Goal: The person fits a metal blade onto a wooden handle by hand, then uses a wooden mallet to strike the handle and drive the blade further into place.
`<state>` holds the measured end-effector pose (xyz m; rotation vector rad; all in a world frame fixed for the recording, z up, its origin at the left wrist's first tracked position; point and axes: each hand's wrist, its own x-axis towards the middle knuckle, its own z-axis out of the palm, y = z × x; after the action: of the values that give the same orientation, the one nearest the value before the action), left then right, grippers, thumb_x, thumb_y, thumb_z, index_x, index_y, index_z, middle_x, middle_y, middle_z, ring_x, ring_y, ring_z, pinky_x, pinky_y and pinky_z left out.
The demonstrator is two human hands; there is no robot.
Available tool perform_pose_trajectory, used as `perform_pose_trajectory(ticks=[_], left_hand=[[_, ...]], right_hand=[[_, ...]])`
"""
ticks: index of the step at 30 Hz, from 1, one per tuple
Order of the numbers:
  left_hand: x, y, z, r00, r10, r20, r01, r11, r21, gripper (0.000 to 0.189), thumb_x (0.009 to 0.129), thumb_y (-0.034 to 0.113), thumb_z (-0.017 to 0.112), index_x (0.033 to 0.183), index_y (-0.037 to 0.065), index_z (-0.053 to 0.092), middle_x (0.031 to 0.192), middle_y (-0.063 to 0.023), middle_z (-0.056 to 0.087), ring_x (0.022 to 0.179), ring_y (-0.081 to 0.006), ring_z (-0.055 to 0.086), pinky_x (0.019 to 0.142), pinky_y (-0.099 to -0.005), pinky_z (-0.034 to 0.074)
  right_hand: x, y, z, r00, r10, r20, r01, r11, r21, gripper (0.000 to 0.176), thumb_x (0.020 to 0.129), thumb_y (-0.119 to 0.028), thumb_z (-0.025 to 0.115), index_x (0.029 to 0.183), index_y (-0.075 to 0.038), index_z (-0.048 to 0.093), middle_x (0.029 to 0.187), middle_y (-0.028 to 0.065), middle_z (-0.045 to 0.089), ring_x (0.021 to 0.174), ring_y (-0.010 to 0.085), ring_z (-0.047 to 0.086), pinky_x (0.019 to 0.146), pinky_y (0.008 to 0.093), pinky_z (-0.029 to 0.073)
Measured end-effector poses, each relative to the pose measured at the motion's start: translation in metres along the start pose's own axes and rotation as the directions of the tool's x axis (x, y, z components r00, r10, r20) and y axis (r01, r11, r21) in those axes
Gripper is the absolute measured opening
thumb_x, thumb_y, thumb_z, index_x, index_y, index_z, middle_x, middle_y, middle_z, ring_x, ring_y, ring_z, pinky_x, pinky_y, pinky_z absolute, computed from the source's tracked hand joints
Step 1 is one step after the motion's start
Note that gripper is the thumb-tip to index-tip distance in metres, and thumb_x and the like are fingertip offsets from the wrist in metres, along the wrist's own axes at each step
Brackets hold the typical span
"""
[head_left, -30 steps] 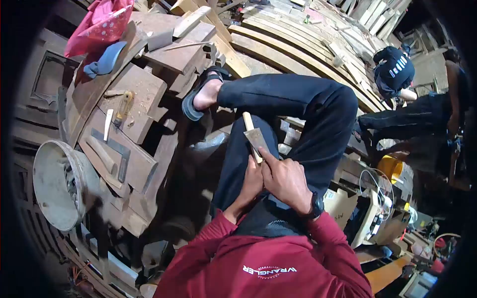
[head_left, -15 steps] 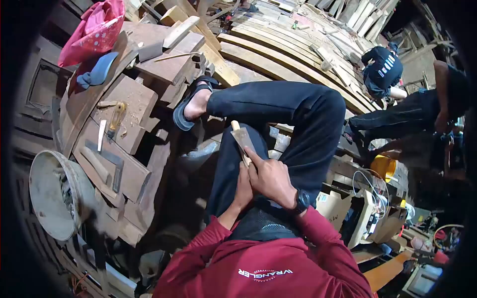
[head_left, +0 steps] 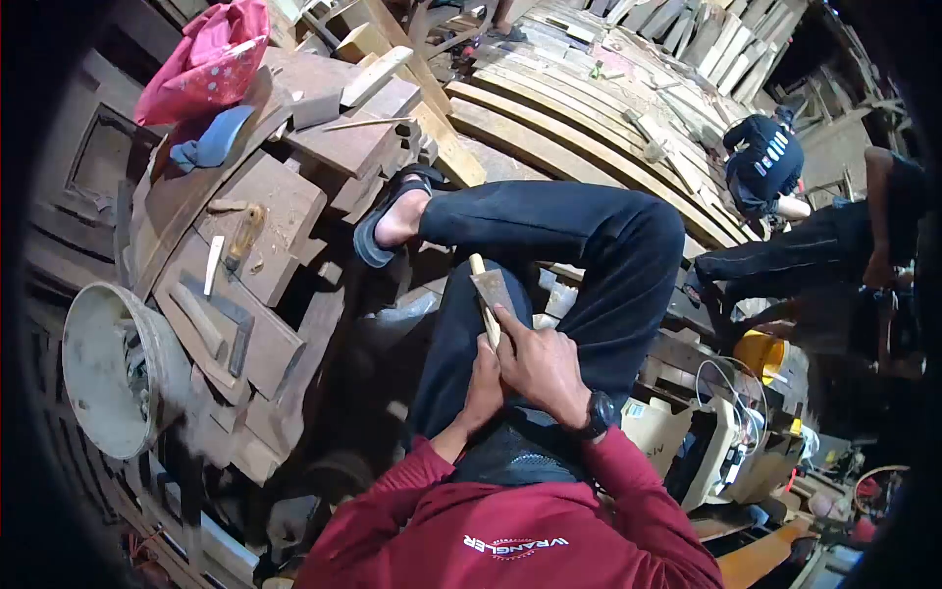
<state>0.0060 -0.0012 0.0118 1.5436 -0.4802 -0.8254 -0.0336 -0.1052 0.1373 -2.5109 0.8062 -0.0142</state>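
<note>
Over my lap, my right hand (head_left: pixel 546 365) is closed on a flat tapered metal piece (head_left: pixel 494 291), with the index finger laid along it. Close beside it, my left hand (head_left: pixel 484 389) is closed round the lower end of a pale wooden stick (head_left: pixel 478 263). The stick's upper tip shows past the wide end of the metal piece, which lies on top of it. Both hands touch each other. Where the metal piece ends under my fingers is hidden.
To the left are wooden boards with a yellow-handled tool (head_left: pixel 245 236), a metal square (head_left: pixel 238 334) and a white bucket (head_left: pixel 108 368). Two people (head_left: pixel 763 162) are at the upper right. A yellow container (head_left: pixel 758 353) and cables stand at the right.
The whole view has shifted slightly, so most things sit a little lower and to the right. Both hands keep their hold, and the metal piece has barely moved relative to them.
</note>
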Motion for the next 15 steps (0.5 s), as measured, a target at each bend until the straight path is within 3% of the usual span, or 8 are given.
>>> perform_pose_trajectory(ticks=[1,2,5,9,12,13,15], left_hand=[[0.0,0.004,0.002,0.993,-0.119,-0.015,0.116,0.985,-0.128,0.047,0.098,0.029,0.064,0.127,-0.001,0.043,0.118,-0.0328,0.063,0.115,-0.0491,0.062,0.089,-0.0478,0.051],[0.001,0.004,0.0,0.993,-0.119,-0.008,0.119,0.989,0.091,0.046,0.098,0.029,0.063,0.127,0.0,0.043,0.119,-0.0324,0.063,0.114,-0.0484,0.062,0.089,-0.0475,0.051],[-0.001,-0.02,0.0,0.997,0.079,-0.003,-0.079,0.996,0.047,0.047,0.098,0.028,0.064,0.128,0.0,0.042,0.115,-0.0312,0.062,0.11,-0.0481,0.063,0.087,-0.0473,0.051],[-0.001,-0.014,0.002,0.965,0.261,-0.004,-0.256,0.948,0.189,0.038,0.101,0.024,0.059,0.125,-0.001,0.044,0.11,-0.0293,0.063,0.104,-0.0477,0.064,0.084,-0.0477,0.051],[-0.001,-0.006,0.002,0.999,0.034,-0.03,-0.034,0.999,0.009,0.038,0.099,0.021,0.062,0.123,-0.002,0.046,0.109,-0.0277,0.064,0.102,-0.0442,0.065,0.084,-0.0466,0.051],[0.001,-0.017,0.001,0.996,0.08,-0.049,-0.072,0.987,0.146,0.041,0.096,0.02,0.067,0.122,-0.004,0.046,0.109,-0.0267,0.064,0.101,-0.0402,0.066,0.084,-0.0451,0.052],[0.001,-0.011,-0.001,0.993,0.108,-0.036,-0.103,0.987,0.122,0.041,0.097,0.019,0.066,0.123,-0.005,0.046,0.11,-0.0267,0.064,0.102,-0.0385,0.066,0.084,-0.0443,0.052]], right_hand=[[-0.007,-0.002,-0.004,1.0,-0.016,-0.015,0.015,1.0,-0.003,0.041,0.093,-0.024,0.058,0.13,-0.013,0.069,0.066,0.0255,0.065,0.06,0.0439,0.067,0.063,0.054,0.056],[-0.011,0.0,-0.003,1.0,0.016,0.019,-0.017,1.0,0.019,0.04,0.092,-0.024,0.059,0.128,-0.012,0.07,0.067,0.026,0.066,0.061,0.0441,0.067,0.064,0.0542,0.056],[-0.005,0.004,0.006,1.0,0.011,0.025,-0.012,1.0,0.026,0.043,0.092,-0.025,0.059,0.133,-0.013,0.067,0.067,0.0261,0.066,0.062,0.044,0.067,0.065,0.0546,0.055],[0.006,0.008,0.015,1.0,0.001,0.017,-0.001,1.0,0.006,0.046,0.093,-0.027,0.059,0.137,-0.014,0.064,0.069,0.0269,0.066,0.064,0.0444,0.068,0.065,0.0541,0.056],[-0.007,-0.002,-0.003,0.998,0.013,0.056,-0.014,1.0,0.017,0.045,0.094,-0.028,0.059,0.136,-0.014,0.065,0.069,0.0271,0.066,0.065,0.0446,0.068,0.065,0.0539,0.056],[-0.011,-0.002,-0.004,0.997,0.02,0.074,-0.022,0.999,0.03,0.044,0.094,-0.028,0.06,0.135,-0.014,0.065,0.069,0.0272,0.066,0.065,0.0446,0.068,0.065,0.0539,0.056],[-0.004,0.001,0.004,0.998,0.013,0.06,-0.017,0.998,0.057,0.044,0.093,-0.029,0.06,0.135,-0.014,0.065,0.07,0.0265,0.067,0.066,0.0444,0.069,0.065,0.054,0.056]])
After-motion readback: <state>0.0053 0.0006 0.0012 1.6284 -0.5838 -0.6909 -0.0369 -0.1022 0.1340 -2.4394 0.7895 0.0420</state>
